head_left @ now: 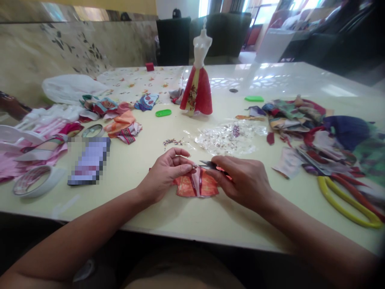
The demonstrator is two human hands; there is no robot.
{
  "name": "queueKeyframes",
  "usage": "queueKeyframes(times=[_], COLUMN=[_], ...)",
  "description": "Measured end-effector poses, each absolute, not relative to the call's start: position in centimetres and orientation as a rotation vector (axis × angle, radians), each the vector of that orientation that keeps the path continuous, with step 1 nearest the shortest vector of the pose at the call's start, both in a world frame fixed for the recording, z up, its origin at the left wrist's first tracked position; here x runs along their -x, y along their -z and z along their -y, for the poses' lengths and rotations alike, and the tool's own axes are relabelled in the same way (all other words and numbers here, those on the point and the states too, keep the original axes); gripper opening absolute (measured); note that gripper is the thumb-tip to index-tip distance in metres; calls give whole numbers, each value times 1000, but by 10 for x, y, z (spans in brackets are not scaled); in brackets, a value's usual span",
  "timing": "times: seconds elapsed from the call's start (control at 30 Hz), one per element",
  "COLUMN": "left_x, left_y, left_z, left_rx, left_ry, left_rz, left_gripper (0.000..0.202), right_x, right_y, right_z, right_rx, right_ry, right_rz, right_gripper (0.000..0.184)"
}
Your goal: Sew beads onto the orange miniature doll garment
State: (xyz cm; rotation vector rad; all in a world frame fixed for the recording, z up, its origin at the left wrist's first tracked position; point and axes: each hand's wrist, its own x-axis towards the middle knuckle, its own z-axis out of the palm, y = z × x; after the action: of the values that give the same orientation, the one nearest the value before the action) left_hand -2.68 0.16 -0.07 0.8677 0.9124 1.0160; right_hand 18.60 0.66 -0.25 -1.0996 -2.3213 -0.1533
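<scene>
Right, I am working with my left hand (165, 173) pinching thumb to forefinger at the top edge of the orange-red doll's garment (197, 188), which is lying flat on the table just below my fingertips, its long axis running side to side between both hands. My right hand (244, 182) is pinching small dark scissors (209, 163), tips pointing left toward that pinch.

A fabric piece (197, 186) lies on the tabletop (120, 216) beneath the hands (164, 174) (245, 182). Scraps (293, 116) lie right, a tape roll (57, 178) left, a dress form (197, 86) behind.
</scene>
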Motion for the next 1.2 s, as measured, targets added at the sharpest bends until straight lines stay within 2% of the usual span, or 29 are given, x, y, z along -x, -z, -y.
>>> queueKeyframes(times=[0.67, 1.2], left_x=[29, 29], left_y=[1, 1], left_z=[-1, -3], left_rx=[-788, -767], left_ry=[-930, -922], left_rz=[-962, -964], left_gripper=[35, 36], right_x=[-180, -179], right_y=[2, 3], right_z=[-3, -3], right_rx=[947, 968], right_ry=[514, 485], right_rz=[2412, 2422], right_gripper=[34, 36])
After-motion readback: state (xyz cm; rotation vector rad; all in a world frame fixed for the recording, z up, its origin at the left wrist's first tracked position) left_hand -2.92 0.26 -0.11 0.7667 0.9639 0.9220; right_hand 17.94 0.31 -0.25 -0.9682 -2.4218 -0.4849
